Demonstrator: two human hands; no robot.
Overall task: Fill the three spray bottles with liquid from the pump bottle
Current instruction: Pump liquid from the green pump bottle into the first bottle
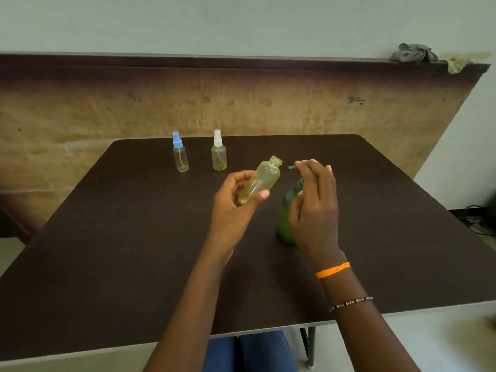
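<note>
A dark matte table (pixel 134 251) stands before a worn plywood panel (pixel 107 108). The left hand (pixel 233 202) grips a tilted, uncapped, clear yellowish plastic bottle (pixel 261 181), its threaded neck beside the spout of a green pump bottle (pixel 285 218); the right hand (pixel 314 208) rests straight fingers on the pump. Two capped spray bottles (pixel 180 153) stand upright behind.

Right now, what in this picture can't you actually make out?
- Pump bottle, head view: mostly hidden behind the right hand; its fill level is unreadable.
- Cap of the open bottle gripped by the left hand: nowhere in view.
- Bundles on the ledge: too small to identify.
</note>
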